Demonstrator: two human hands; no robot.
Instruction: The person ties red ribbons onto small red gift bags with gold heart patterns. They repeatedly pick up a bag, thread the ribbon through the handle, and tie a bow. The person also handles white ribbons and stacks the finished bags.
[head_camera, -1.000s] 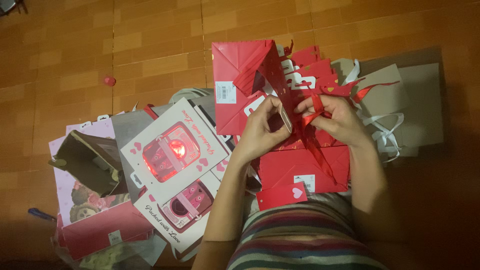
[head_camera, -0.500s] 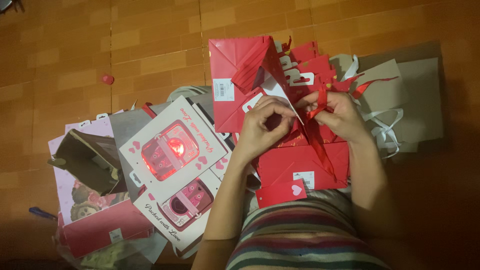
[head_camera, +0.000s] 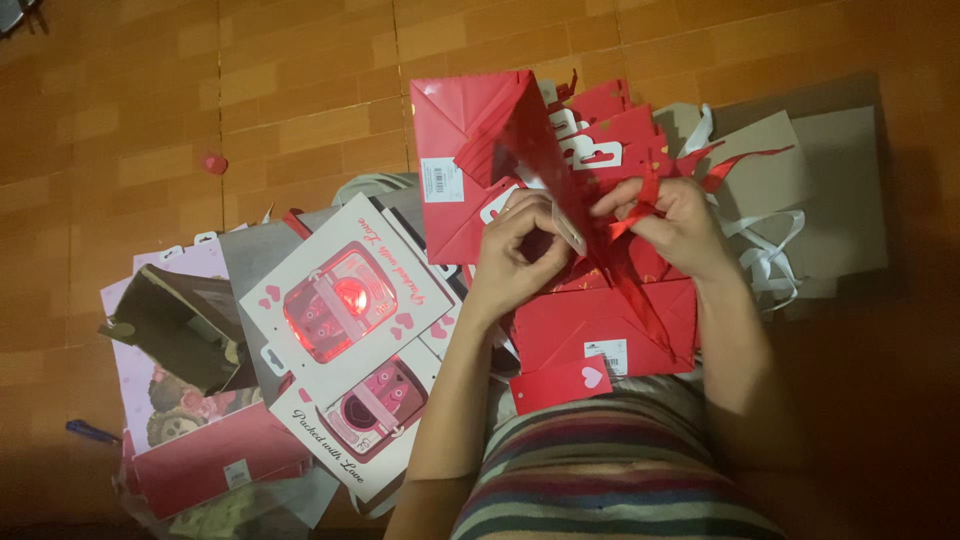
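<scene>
My left hand (head_camera: 520, 250) grips the edge of a red paper gift bag (head_camera: 500, 150) that stands tilted above a pile of flat red bags (head_camera: 600, 325). My right hand (head_camera: 675, 225) pinches a red ribbon (head_camera: 720, 170) at the bag's top. A red heart-marked tag (head_camera: 560, 385) lies near my lap. Both hands are close together over the pile.
To the left lie white window boxes with red and pink items (head_camera: 350, 300), a brown open box (head_camera: 175, 325) and pink printed packs (head_camera: 160, 400). Grey card bags with white ribbon (head_camera: 790, 210) lie to the right. A small red cap (head_camera: 213, 162) rests on the orange tiled floor.
The raised red bag has shifted slightly left and the hands have drawn closer together; my right hand has pulled the red ribbon tighter.
</scene>
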